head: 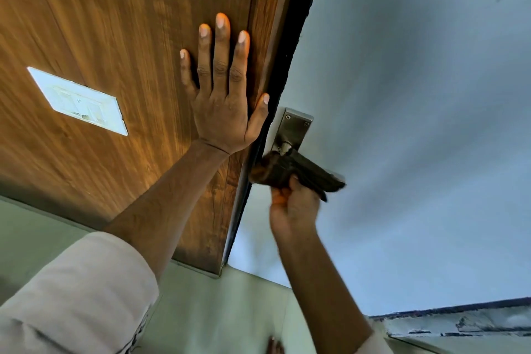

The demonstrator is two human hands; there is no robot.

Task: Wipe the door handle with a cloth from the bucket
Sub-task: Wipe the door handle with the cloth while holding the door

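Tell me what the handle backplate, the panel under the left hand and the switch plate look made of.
Handle backplate: looks like brushed metal, dull grey sheen, two screw heads showing.
Panel under the left hand: wood or wood-look laminate, brown grain streaks, slight gloss; which one can't be told.
Switch plate: probably white plastic, smooth and glossy.

Indoor room: wood-panelled wall [115, 23], switch plate [77, 100], grey door [402, 95].

We count two bare hands: the left hand [222, 112] and the right hand [293, 207]. Left of the left hand is one white rectangular switch plate [77, 100]. At the right hand, one dark brown cloth [287, 171], one grey metal handle backplate [293, 128], with two screws showing.
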